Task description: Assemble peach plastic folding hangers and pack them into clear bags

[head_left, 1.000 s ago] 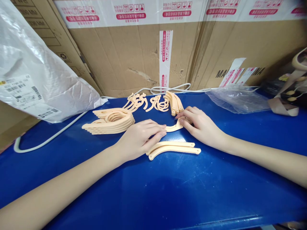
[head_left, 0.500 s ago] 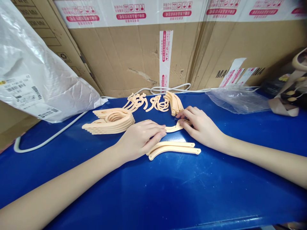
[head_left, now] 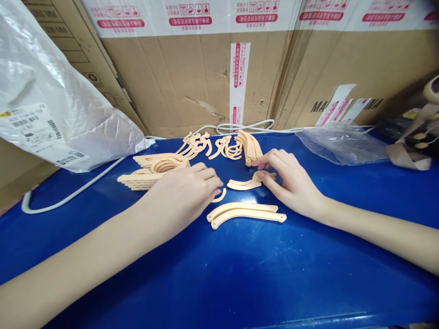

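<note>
Pale beige plastic hanger parts lie around both hands. My left hand (head_left: 194, 189) has its fingers curled down over a small curved hook (head_left: 220, 196), whose bent end shows past the fingertips. The hook's other end is hidden. My right hand (head_left: 291, 180) has its thumb and fingers around the right end of a pair of short curved hanger pieces (head_left: 242, 184). Nearer me, two long hanger arms (head_left: 248, 213) lie side by side. Beyond my left hand is a stack of beige hanger bodies (head_left: 137, 179), partly covered by the hand.
Loose hooks (head_left: 197, 145) and more hooks (head_left: 229, 148) lie at the back, beside stacked hanger arms (head_left: 252, 147). Cardboard boxes (head_left: 192, 77) line the blue table (head_left: 240, 274). A white parcel bag (head_left: 68, 105), a white cable (head_left: 75, 187) and a clear plastic bag (head_left: 339, 144) flank the parts.
My left hand has moved left, off the short curved pieces, uncovering them and the ends of the long arms. A small hook now shows at its fingertips. My right hand stays nearly still.
</note>
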Demonstrator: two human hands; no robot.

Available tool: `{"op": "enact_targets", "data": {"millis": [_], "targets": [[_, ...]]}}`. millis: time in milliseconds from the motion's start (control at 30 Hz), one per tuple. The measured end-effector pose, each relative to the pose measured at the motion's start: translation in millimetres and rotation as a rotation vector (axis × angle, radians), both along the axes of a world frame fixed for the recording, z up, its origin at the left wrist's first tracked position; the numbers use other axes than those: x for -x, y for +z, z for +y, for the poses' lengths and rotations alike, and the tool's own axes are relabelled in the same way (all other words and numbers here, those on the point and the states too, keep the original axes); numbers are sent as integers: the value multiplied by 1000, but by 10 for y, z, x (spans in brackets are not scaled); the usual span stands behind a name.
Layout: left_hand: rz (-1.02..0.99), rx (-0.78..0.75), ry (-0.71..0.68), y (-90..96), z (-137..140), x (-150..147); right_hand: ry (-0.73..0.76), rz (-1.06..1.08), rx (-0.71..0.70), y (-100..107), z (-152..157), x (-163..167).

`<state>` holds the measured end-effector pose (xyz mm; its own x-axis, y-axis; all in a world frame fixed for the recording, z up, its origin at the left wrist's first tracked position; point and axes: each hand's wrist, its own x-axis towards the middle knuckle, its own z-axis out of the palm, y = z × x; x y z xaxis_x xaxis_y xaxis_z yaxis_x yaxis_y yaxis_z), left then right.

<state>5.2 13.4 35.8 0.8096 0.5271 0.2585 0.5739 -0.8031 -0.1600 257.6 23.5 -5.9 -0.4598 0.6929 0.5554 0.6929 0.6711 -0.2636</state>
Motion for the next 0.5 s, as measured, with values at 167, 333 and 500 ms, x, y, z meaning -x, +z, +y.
{"op": "enact_targets", "data": {"millis": [167, 333, 500], "targets": [[85, 31, -33, -116, -3, 189, 82, -51, -138, 16, -54, 23], [97, -5, -91, -166, 16, 243, 102, -56, -149, 14, -54, 24], [127, -181, -96, -217, -19, 200, 99, -42, -99, 7, -30, 20]]}}
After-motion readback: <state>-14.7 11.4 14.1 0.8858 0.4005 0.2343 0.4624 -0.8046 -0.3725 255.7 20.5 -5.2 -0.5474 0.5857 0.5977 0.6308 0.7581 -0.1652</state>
